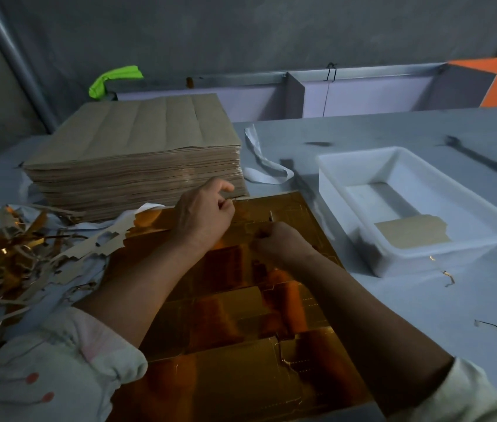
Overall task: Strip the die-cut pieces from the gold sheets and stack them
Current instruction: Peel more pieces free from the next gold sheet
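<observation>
A gold sheet (241, 376) lies flat on the grey table (393, 300) straight in front of the person, and both forearms reach across it. The left hand (203, 208) is at the sheet's far edge, just beside a tall stack of brown sheets (137, 153), with its fingers curled and pinching that edge. The right hand (277, 242) sits close by, a little nearer and to the right, with its fingers bunched down on the sheet's surface and nipping it (exactly which bit cannot be told). To the right, apart from the sheet, a white tray (347, 190) holds one brown piece (411, 231). A heap of scraps (6, 254) lies to the left.
</observation>
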`<act>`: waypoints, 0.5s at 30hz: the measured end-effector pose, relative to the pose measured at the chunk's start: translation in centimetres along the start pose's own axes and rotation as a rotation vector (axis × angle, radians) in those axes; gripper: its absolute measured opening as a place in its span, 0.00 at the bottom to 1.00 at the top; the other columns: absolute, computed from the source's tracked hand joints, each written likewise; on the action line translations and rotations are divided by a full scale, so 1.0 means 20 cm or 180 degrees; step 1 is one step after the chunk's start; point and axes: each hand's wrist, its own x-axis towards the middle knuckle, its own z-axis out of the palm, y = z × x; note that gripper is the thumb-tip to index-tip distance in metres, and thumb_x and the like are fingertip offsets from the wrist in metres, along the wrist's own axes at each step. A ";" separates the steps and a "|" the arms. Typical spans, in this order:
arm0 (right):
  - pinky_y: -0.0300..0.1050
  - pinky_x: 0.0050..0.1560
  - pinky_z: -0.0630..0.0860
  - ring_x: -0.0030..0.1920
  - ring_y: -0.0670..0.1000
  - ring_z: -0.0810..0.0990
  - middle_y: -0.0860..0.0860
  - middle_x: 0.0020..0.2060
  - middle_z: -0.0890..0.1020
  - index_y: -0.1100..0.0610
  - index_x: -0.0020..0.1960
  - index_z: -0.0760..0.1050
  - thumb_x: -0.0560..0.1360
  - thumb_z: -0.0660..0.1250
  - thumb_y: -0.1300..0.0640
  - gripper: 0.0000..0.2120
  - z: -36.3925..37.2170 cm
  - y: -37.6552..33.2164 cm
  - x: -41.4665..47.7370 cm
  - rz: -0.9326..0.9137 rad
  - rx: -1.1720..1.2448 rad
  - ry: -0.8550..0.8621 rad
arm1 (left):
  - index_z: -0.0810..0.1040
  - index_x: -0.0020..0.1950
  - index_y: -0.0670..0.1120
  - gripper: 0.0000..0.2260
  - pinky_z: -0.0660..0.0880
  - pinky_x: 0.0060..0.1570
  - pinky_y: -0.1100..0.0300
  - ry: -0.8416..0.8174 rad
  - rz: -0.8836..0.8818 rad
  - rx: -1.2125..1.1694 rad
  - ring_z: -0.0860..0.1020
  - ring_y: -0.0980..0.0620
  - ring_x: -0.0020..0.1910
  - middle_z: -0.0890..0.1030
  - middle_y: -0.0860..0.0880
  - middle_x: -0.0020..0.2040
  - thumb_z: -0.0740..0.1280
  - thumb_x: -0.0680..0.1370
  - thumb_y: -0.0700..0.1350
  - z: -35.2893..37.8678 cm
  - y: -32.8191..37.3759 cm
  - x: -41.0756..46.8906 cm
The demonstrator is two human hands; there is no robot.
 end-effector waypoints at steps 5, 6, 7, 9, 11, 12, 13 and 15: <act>0.45 0.46 0.80 0.46 0.51 0.81 0.51 0.45 0.79 0.55 0.57 0.74 0.80 0.64 0.55 0.07 0.05 -0.06 0.02 -0.0158 -0.0199 0.0138 | 0.79 0.59 0.50 0.10 0.76 0.46 0.57 0.0264 0.0058 -0.0058 0.80 0.53 0.42 0.83 0.53 0.41 0.68 0.77 0.42 -0.05 -0.01 0.01; 0.46 0.46 0.81 0.46 0.51 0.81 0.50 0.44 0.79 0.55 0.59 0.74 0.80 0.64 0.54 0.09 0.05 -0.07 0.02 -0.0189 -0.0297 0.0181 | 0.79 0.58 0.50 0.10 0.76 0.46 0.57 0.0317 0.0061 -0.0077 0.80 0.53 0.42 0.83 0.53 0.41 0.68 0.77 0.42 -0.06 -0.01 0.01; 0.47 0.46 0.81 0.46 0.52 0.82 0.50 0.45 0.78 0.55 0.62 0.73 0.80 0.64 0.54 0.12 0.06 -0.07 0.03 -0.0207 -0.0401 0.0210 | 0.79 0.58 0.50 0.10 0.76 0.45 0.57 0.0368 0.0061 -0.0104 0.80 0.53 0.42 0.83 0.54 0.41 0.68 0.77 0.43 -0.07 -0.01 0.01; 0.46 0.45 0.80 0.48 0.53 0.82 0.50 0.48 0.77 0.55 0.65 0.71 0.80 0.64 0.52 0.16 0.07 -0.08 0.03 -0.0165 -0.0530 0.0177 | 0.79 0.57 0.50 0.10 0.74 0.43 0.59 0.0470 0.0049 -0.0135 0.80 0.55 0.41 0.82 0.56 0.39 0.69 0.77 0.43 -0.09 -0.02 0.01; 0.45 0.44 0.80 0.47 0.53 0.82 0.49 0.48 0.75 0.53 0.67 0.70 0.79 0.65 0.52 0.17 0.08 -0.08 0.03 -0.0080 -0.0520 0.0096 | 0.80 0.56 0.50 0.09 0.71 0.42 0.61 0.0571 0.0067 -0.0151 0.78 0.56 0.39 0.78 0.59 0.35 0.69 0.76 0.43 -0.10 -0.02 0.02; 0.44 0.43 0.79 0.47 0.52 0.82 0.49 0.48 0.75 0.53 0.67 0.70 0.79 0.65 0.53 0.17 0.09 -0.08 0.03 -0.0048 -0.0484 0.0083 | 0.81 0.55 0.50 0.09 0.71 0.41 0.61 0.0600 0.0083 -0.0179 0.78 0.56 0.38 0.76 0.59 0.34 0.69 0.75 0.42 -0.11 -0.02 0.02; 0.44 0.43 0.79 0.46 0.52 0.82 0.48 0.46 0.75 0.53 0.67 0.70 0.79 0.65 0.55 0.17 0.09 -0.07 0.03 -0.0033 -0.0434 0.0091 | 0.81 0.55 0.50 0.09 0.71 0.41 0.61 0.0617 0.0091 -0.0217 0.77 0.55 0.38 0.76 0.59 0.34 0.69 0.75 0.42 -0.12 -0.02 0.02; 0.41 0.38 0.78 0.43 0.50 0.80 0.48 0.44 0.75 0.53 0.65 0.72 0.79 0.65 0.58 0.15 0.09 -0.07 0.04 -0.0048 -0.0282 0.0127 | 0.81 0.54 0.50 0.09 0.72 0.42 0.61 0.0648 0.0110 -0.0291 0.78 0.55 0.38 0.77 0.58 0.34 0.69 0.75 0.41 -0.13 -0.02 0.01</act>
